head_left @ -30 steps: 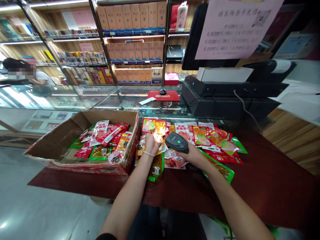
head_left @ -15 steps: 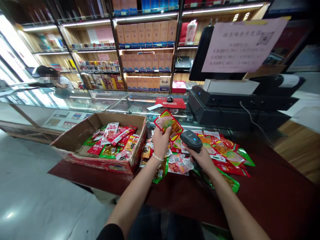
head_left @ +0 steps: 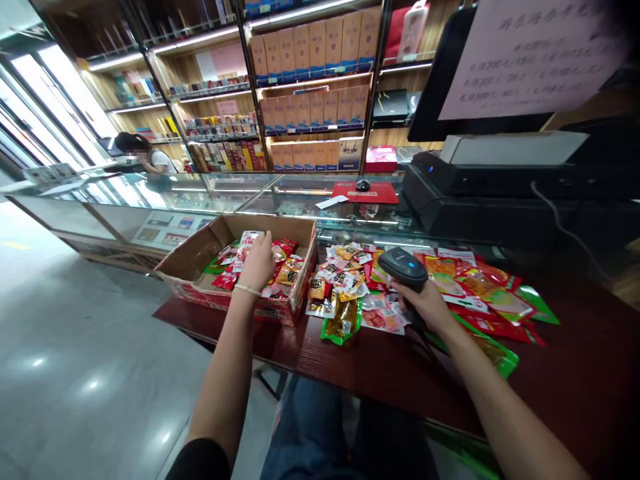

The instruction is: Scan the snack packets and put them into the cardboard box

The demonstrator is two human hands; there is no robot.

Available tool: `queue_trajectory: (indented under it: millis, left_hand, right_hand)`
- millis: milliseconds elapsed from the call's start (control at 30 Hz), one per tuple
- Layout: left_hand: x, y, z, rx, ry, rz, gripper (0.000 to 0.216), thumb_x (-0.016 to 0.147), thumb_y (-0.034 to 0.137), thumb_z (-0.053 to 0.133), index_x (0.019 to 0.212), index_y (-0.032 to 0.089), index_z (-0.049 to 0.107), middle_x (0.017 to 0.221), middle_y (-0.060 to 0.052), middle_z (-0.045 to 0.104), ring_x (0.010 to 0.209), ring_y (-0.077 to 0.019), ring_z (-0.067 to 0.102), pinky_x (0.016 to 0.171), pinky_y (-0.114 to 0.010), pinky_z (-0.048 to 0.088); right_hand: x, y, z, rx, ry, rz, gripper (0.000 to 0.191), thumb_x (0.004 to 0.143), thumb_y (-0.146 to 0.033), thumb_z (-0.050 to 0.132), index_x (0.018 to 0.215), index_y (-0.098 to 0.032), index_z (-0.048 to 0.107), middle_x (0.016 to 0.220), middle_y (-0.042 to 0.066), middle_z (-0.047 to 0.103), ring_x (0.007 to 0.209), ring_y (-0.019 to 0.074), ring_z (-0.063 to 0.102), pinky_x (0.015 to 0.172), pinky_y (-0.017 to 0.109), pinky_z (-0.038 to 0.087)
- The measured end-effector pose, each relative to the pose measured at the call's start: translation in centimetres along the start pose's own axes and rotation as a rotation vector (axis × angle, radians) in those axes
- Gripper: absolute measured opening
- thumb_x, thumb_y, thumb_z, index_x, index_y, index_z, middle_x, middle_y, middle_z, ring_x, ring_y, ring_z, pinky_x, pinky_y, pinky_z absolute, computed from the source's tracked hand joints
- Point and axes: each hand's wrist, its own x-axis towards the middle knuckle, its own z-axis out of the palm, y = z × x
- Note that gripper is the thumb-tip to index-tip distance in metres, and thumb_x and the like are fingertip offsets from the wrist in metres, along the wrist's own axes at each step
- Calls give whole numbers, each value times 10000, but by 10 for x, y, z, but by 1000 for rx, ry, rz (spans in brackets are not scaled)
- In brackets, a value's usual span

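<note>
My left hand (head_left: pixel 257 263) is over the cardboard box (head_left: pixel 187 293), fingers stretched out above the snack packets inside. Beside its fingers lies a white and red packet (head_left: pixel 246 248); an orange packet (head_left: pixel 290 271) is to the right. I see no packet held in this hand, though its palm side is hidden. My right hand (head_left: pixel 425 303) is wrapped round the handle of a black barcode scanner (head_left: pixel 404 267), which shows a small blue light. Below and around the scanner, small packets (head_left: pixel 345 273) and a green-edged packet (head_left: pixel 345 320) lie on the dark red tabletop (head_left: pixel 320 357).
More red and green packets (head_left: pixel 480 287) spread to the right of the scanner. Behind stand a glass counter (head_left: pixel 300 193), a red mat (head_left: pixel 370 193) with a mouse, and a monitor with a pink paper sign (head_left: pixel 530 60). A person (head_left: pixel 150 157) is at the far left.
My left hand has moved left from above the table packets into the box; the red-edged packet it held is no longer seen in it. My right hand keeps the scanner. The view has shifted.
</note>
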Motion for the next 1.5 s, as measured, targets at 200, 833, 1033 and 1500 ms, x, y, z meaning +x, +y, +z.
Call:
queue_trajectory:
  millis: [200,833,1033,1500]
  left_hand:
    - [-17,38,-3,-191,23,94,406,892,159,459,1277,152,589,1281,-125,641,1210,-256,576,1068,-448,435]
    - [-53,149,158,-320,-221,130,422,875,85,477,1288,16,527,1382,-302,497,1377,-313,411,1142,-481,286]
    - [-55,141,144,-302,-262,272,375,899,88,435,1248,81,573,1323,-229,578,1283,-259,522,1110,-405,364]
    - [-52,128,135,-347,-93,240,418,889,224,548,1303,169,556,1372,-171,533,1322,-305,442,1115,-475,340]
  right_hand:
    - [0,0,1,-2,-9,20,386,726,-508,770,922,-203,638,477,-37,572,389,138,491,418,269,404]
    - [1,-6,-10,-53,32,84,370,709,-547,756,774,-223,589,434,-33,551,381,140,483,431,281,389]
    - [2,-6,-10,-32,62,108,417,657,-570,783,799,-226,596,447,-31,564,372,138,478,399,279,381]
    - [3,7,-14,-42,37,83,364,742,-531,743,858,-207,624,452,-40,560,393,145,487,449,281,388]
